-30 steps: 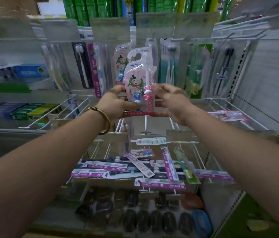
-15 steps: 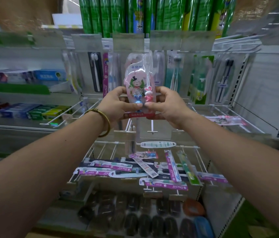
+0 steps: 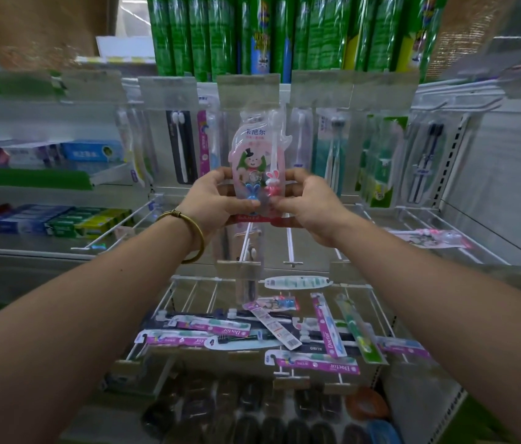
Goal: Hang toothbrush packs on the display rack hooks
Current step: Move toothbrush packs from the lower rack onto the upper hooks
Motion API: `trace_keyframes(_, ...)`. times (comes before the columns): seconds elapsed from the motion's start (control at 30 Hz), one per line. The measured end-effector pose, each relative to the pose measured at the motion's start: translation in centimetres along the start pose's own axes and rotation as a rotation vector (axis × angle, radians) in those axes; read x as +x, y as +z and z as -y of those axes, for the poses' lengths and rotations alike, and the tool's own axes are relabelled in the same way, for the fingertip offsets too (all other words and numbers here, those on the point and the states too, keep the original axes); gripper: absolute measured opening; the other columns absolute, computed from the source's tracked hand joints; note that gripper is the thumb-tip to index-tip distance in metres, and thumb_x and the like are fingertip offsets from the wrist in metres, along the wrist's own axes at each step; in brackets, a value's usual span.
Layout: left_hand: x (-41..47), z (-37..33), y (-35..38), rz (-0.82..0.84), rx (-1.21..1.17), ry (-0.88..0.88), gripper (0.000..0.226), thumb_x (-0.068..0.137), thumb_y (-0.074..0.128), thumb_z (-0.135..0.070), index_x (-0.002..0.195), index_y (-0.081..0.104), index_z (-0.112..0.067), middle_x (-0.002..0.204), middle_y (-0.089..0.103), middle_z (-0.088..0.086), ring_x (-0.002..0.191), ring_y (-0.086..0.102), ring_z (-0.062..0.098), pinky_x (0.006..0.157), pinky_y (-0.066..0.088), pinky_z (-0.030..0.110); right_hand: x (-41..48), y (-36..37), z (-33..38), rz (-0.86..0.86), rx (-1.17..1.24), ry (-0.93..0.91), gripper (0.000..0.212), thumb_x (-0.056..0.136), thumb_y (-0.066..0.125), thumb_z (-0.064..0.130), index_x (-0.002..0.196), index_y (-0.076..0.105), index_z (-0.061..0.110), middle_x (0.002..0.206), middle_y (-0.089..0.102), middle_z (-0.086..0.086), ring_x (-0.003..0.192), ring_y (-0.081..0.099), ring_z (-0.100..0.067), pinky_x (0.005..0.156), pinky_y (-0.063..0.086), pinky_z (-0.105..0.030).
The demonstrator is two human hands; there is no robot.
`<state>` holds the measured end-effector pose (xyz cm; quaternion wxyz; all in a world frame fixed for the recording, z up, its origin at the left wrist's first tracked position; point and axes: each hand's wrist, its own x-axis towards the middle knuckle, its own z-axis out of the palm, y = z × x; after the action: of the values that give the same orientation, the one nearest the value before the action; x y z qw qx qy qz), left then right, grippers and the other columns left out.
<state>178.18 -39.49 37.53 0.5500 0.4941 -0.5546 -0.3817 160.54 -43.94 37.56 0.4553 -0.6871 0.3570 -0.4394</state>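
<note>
A pink children's toothbrush pack (image 3: 257, 155) with a cartoon bear and a bunny-handled brush stands upright in front of the top hook row. My left hand (image 3: 212, 200) grips its lower left edge, thumb across the front. My right hand (image 3: 308, 203) grips its lower right edge the same way. The pack's top reaches up under a clear price-tag flap (image 3: 248, 91) at the tip of a hook; whether its hanging hole sits on the hook is hidden. Other toothbrush packs (image 3: 182, 145) hang on hooks to either side.
Several loose toothbrush packs (image 3: 316, 363) lie across the lower wire hooks (image 3: 288, 248). Another pink pack (image 3: 428, 237) lies on the wire rack at right. Toothpaste boxes (image 3: 60, 219) fill the left shelves. Green tubes (image 3: 220, 33) stand on top. Dark cases (image 3: 252, 421) sit at the bottom.
Both hands have carried the pink pack farther in toward the top hook row, its top now just under the price-tag flap. My view has moved closer to the rack.
</note>
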Motion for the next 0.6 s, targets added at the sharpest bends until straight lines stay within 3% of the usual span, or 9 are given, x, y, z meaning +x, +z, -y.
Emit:
trace_keyframes(0.13, 0.7, 0.4, -0.2, -0.015, 0.005, 0.012, 0.048, 0.072, 0.082, -0.001, 0.110, 0.059, -0.020, 0.109, 0.072, 0.009, 0.101, 0.072, 0.027, 0.091, 0.057, 0.049, 0.9, 0.1, -0.3, -0.003, -0.010, 0.006, 0.035, 0.089, 0.069, 0.002, 0.116, 0.056, 0.019, 0.110, 0.069, -0.011, 0.097, 0.071, -0.028, 0.077, 0.062, -0.046)
trace_keyframes(0.33, 0.8, 0.6, -1.0, -0.033, -0.020, 0.017, 0.050, 0.074, 0.081, 0.000, 0.112, 0.058, -0.020, 0.111, 0.072, 0.008, 0.102, 0.071, 0.025, 0.092, 0.057, 0.048, 1.6, 0.8, -0.1, 0.003, -0.055, -0.026, 0.038, 0.093, 0.063, 0.000, 0.124, 0.053, 0.019, 0.108, 0.069, -0.005, 0.097, 0.069, -0.021, 0.076, 0.062, -0.038)
trace_keyframes(0.6, 1.3, -0.9, -1.5, -0.024, -0.034, 0.047, 0.047, 0.075, 0.080, 0.003, 0.113, 0.060, -0.015, 0.101, 0.075, 0.007, 0.092, 0.075, 0.021, 0.087, 0.060, 0.044, 2.3, 1.1, 1.1, -0.006, -0.022, -0.031, 0.036, 0.095, 0.061, 0.003, 0.126, 0.052, 0.020, 0.105, 0.069, -0.001, 0.094, 0.069, -0.018, 0.079, 0.062, -0.041)
